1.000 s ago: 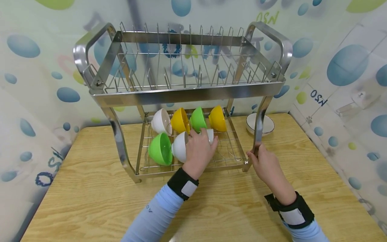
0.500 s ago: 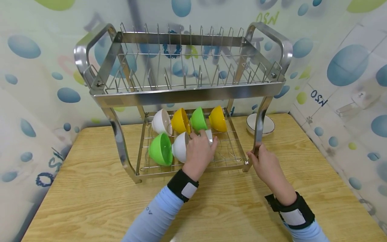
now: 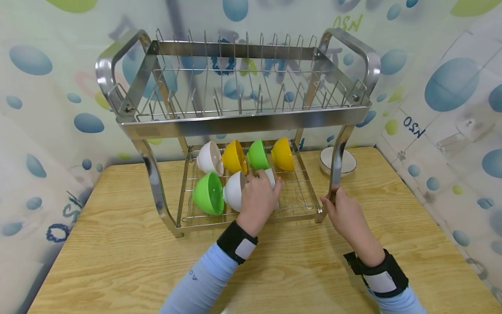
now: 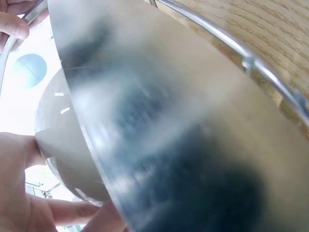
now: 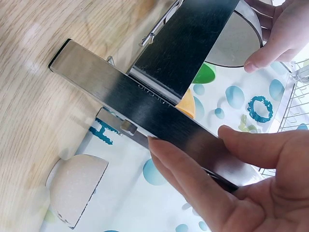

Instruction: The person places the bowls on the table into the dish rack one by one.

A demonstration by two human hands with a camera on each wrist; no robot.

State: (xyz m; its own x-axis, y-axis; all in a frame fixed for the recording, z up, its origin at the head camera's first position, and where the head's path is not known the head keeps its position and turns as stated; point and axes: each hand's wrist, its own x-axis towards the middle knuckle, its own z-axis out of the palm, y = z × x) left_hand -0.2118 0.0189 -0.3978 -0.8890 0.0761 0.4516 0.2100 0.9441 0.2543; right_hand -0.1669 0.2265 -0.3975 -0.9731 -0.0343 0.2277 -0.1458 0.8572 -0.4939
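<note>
My left hand [image 3: 259, 196] holds a white bowl [image 3: 270, 175] by its outside, low on the rack's lower tier. Most of that bowl is hidden behind the hand in the head view; in the right wrist view its open side [image 5: 234, 43] shows with a thumb at the rim. My right hand [image 3: 347, 216] grips the metal dish rack's front right leg [image 5: 159, 121], with thumb and fingers on either side. Beside the held bowl, to its left, are another white bowl [image 3: 234, 191] and a green bowl [image 3: 208, 194], both on their sides.
Behind stand a white bowl [image 3: 209, 158], a yellow bowl [image 3: 233, 156], a green bowl [image 3: 256, 153] and a second yellow bowl [image 3: 282, 154]. The rack's wire upper tier [image 3: 243, 124] overhangs them. A dark-rimmed white bowl [image 3: 347, 162] sits on the table right of the rack.
The white bowl in my left hand has tilted slightly, and its rim now shows lower down beside the hand. My right hand stays on the rack leg.
</note>
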